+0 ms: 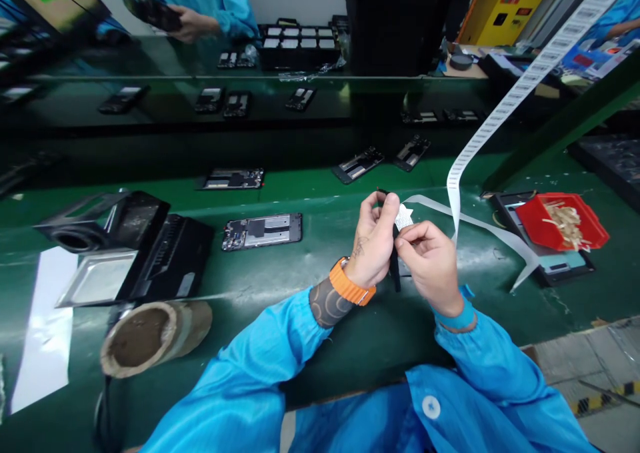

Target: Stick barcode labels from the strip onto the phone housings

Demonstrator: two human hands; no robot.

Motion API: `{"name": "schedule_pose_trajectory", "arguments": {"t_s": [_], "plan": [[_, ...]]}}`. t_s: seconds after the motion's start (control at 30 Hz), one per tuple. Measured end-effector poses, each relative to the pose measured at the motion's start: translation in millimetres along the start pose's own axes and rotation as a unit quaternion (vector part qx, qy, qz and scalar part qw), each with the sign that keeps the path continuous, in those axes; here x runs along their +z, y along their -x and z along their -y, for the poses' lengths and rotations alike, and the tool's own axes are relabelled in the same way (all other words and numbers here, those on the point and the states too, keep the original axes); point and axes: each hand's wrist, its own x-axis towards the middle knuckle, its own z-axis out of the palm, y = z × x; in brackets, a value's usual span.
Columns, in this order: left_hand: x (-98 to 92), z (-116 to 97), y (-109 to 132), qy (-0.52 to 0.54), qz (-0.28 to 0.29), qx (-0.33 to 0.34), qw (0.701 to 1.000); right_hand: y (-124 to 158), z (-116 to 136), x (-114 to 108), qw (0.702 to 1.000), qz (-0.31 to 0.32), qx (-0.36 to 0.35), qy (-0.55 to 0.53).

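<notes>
My left hand, with an orange watch band at the wrist, is closed around a thin black phone frame seen nearly edge-on. A small, creased white label with fine print shows between my hands. My right hand is closed in a pinch at the label's lower edge, close against the phone frame; its fingertips are partly hidden. Just behind my right hand hangs a long white strip of barcode labels. An opened phone frame with a bare circuit board lies flat on the green bench to the left.
More phone frames lie along the bench and a dark track behind it. At left stand a black device and a tape roll. A red tray of pale scraps sits at right. Across the track, a co-worker's hand holds dark parts.
</notes>
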Motion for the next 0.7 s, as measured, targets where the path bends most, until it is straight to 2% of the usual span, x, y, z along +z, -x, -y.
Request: {"name": "schedule_pose_trajectory", "arguments": {"t_s": [0.07, 0.13, 0.23, 0.3, 0.43, 0.5, 0.57, 0.63, 0.7], "plan": [[-0.5, -0.3, -0.7, -0.002, -0.017, 0.032, 0.999, 0.1, -2.7, 1.0, 1.000, 0.004, -0.005, 0.006], [-0.9, -0.8, -1.6, 0.001, -0.028, 0.061, 0.998, 1.4, -5.3, 1.4, 0.999, -0.030, -0.036, 0.017], [-2.2, 0.5, -1.8, 0.014, -0.032, 0.083, 0.996, 5.3, -5.9, 1.2, 0.977, -0.098, -0.157, 0.106], [-4.1, 3.7, -0.3, 0.016, -0.023, 0.093, 0.995, 7.4, -2.9, 0.4, 0.953, -0.080, -0.220, 0.190], [-10.4, 7.4, 4.1, 0.017, 0.042, 0.118, 0.992, 7.0, 8.5, -7.4, 0.938, -0.010, -0.237, 0.253], [-14.0, 1.6, 3.6, 0.019, 0.091, 0.097, 0.991, 4.3, 13.5, -16.9, 0.927, 0.005, -0.240, 0.289], [-17.5, -11.3, -0.8, 0.005, 0.149, 0.032, 0.988, -0.2, 16.1, -28.6, 0.902, 0.038, -0.246, 0.354], [-21.2, -29.1, -9.2, -0.046, 0.195, -0.054, 0.978, -5.9, 16.5, -38.0, 0.868, 0.101, -0.252, 0.416], [-25.2, -47.6, -20.4, -0.146, 0.216, -0.111, 0.959, -11.5, 16.5, -41.4, 0.835, 0.182, -0.262, 0.448]]}}
